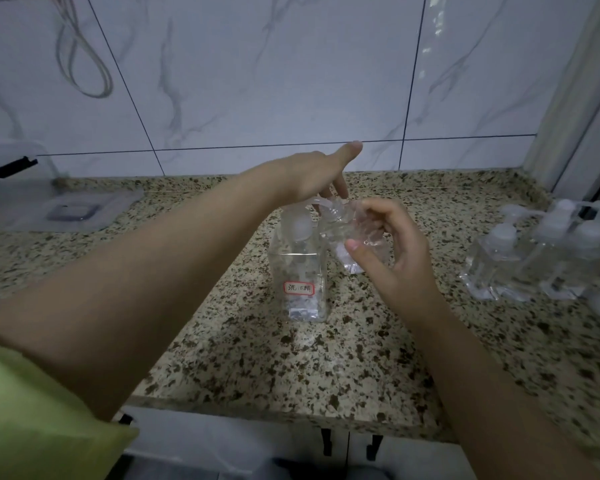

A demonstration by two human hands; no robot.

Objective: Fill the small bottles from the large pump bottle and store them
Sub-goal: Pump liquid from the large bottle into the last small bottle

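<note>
a: we record the large pump bottle (300, 271) standing upright at the middle of the granite surface (326, 358), a red-bordered label facing us. why is it placed there?

b: we judge it sits central so both hands can work over it. the left hand (312, 174) is above the pump head (321, 204), thumb raised, fingers pointing down onto the nozzle. the fingers look straight rather than wrapped round it, so we read this as pressing, not gripping.

a: and the right hand (388, 244)?

b: it holds a small clear bottle (352, 233) between thumb and curled fingers, tilted with its mouth toward the pump spout. we judge the tilt is there to catch the liquid. whether the mouth touches the spout we cannot tell; the clear plastic blurs together at that point.

a: fill level in the small bottle?

b: not readable. the large bottle shows liquid in its lower part.

a: other items?

b: a cluster of small clear bottles (534, 258) stands at the right of the surface, well apart from the work, some with pump tops. whether they are filled we cannot say. a clear lidded storage box (25, 192) sits at far left against the tiled wall (257, 81), likely the storage place.

a: risk?

b: we note spillage if the mouth drifts off the spout.
</note>
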